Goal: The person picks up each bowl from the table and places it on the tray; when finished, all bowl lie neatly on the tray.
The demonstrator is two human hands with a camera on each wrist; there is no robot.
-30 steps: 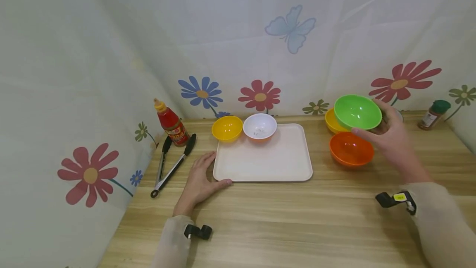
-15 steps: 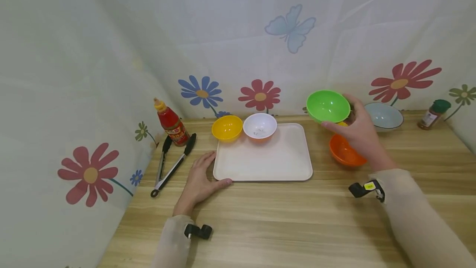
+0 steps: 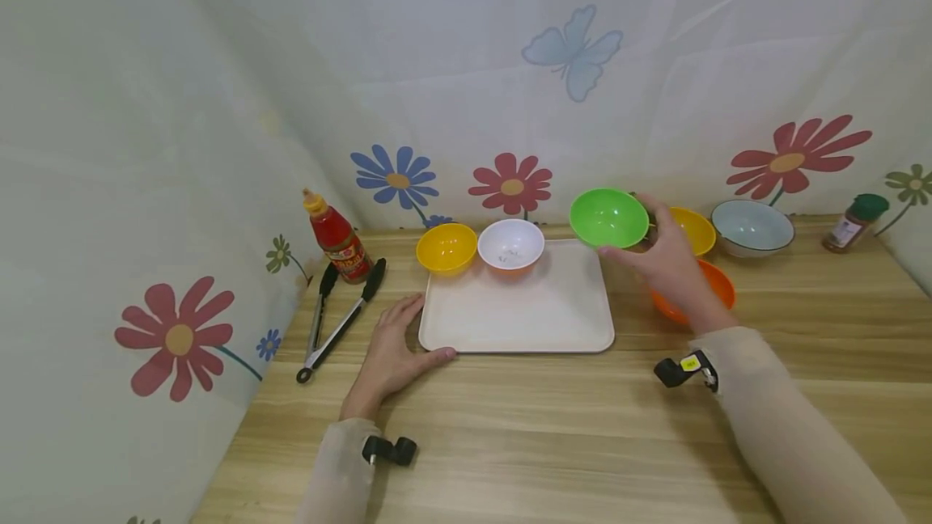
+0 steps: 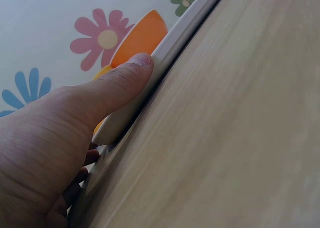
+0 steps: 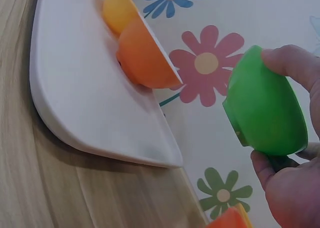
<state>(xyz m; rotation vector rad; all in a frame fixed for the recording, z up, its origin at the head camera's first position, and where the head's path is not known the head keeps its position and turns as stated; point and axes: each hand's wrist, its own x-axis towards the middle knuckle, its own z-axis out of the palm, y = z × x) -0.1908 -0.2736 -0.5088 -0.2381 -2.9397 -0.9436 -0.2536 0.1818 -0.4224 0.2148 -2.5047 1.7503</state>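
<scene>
My right hand [image 3: 666,257] holds a green bowl [image 3: 608,219] by its side and rim, up off the table near the tray's back right corner. In the right wrist view, the green bowl [image 5: 267,105] hangs apart from the tray, thumb at the rim and fingers beneath. The pale rectangular tray [image 3: 517,314] carries a yellow bowl [image 3: 446,251] at its back left and, beside it, a bowl white inside and orange outside [image 3: 511,246]. My left hand [image 3: 393,354] rests at the tray's front left corner, thumb along the front edge, fingers spread by the left side.
Right of the tray are an orange bowl [image 3: 717,285], another yellow bowl [image 3: 695,231] and a grey-blue bowl [image 3: 752,229]. A green-capped spice jar [image 3: 855,222] stands at the far right. Tongs [image 3: 338,330] and a red sauce bottle [image 3: 338,241] are at the left. A flowered curtain hangs behind.
My right hand has carried the green bowl leftward from above the orange and yellow bowls to near the tray, uncovering the grey-blue bowl. My left hand has stayed at the tray corner.
</scene>
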